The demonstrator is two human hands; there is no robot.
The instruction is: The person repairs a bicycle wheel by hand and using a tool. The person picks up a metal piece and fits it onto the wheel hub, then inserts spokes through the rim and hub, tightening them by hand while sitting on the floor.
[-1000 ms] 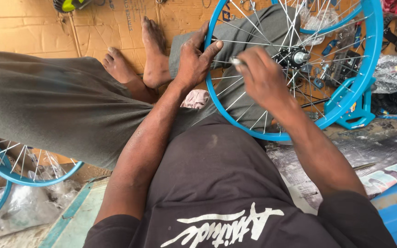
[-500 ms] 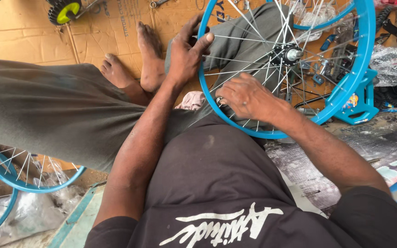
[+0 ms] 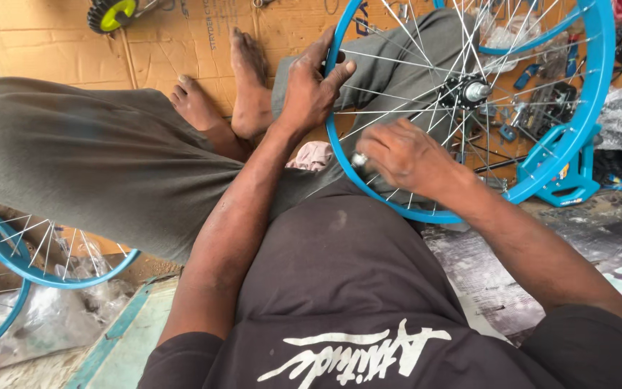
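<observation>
- Wheel (image 3: 590,108): blue rim, silver spokes, dark hub (image 3: 466,91) at centre. It stands tilted across the person's lap and right leg, its lower arc close to the belly.
- Left hand (image 3: 309,90): closed around the rim at its left side, thumb over the inner edge, fingers wrapped behind it. Firm grip on the wheel.
- Right hand (image 3: 404,155): inside the wheel, among the lower spokes, fingers curled shut on a small silver tool (image 3: 359,159) whose tip shows at the thumb side. The tool sits just by the rim's lower left arc; whether it touches a spoke end, I cannot tell.
- Both forearms reach forward from a dark shirt (image 3: 347,288) with a white print.
- Legs in grey trousers (image 3: 88,158), crossed; two bare feet (image 3: 250,86) rest on cardboard (image 3: 59,43) just left of the wheel.
- Pink cloth (image 3: 312,155) lies between left forearm and rim, on the lap.
- Second blue wheel (image 3: 52,270) at lower left, partly out of frame, well apart from both hands.
- Behind the spokes: a blue stand (image 3: 566,184) and scattered small parts on the floor, too cluttered to name.
- Small black wheel with yellow-green centre (image 3: 113,14) at top left on the cardboard.
</observation>
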